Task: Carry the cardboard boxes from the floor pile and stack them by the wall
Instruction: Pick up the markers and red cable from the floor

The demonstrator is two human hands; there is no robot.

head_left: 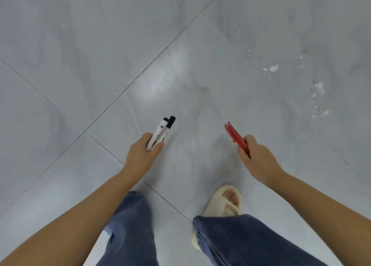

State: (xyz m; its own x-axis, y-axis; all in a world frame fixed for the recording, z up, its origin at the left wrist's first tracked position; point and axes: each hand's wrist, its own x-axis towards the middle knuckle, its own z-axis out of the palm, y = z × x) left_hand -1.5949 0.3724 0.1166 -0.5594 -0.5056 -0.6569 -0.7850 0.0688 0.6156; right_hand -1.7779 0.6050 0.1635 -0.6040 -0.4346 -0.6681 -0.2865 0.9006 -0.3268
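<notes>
Flooring (100, 44) fills the view: large glossy grey tiles, thin dark grout lines, white flecks and scuffs well off to the right of the person's sandal (224, 202). No cardboard boxes, pile or wall are in view. Judgement: carrying has not begun; both hands must first be emptied. Ahead and left of the sandal, left hand (143, 152) grasps two cylindrical markers (161, 133), white-barrelled, black-capped. Ahead and right, right hand (257, 157) clasps a slim red plastic tool (235, 138), type unclear.
</notes>
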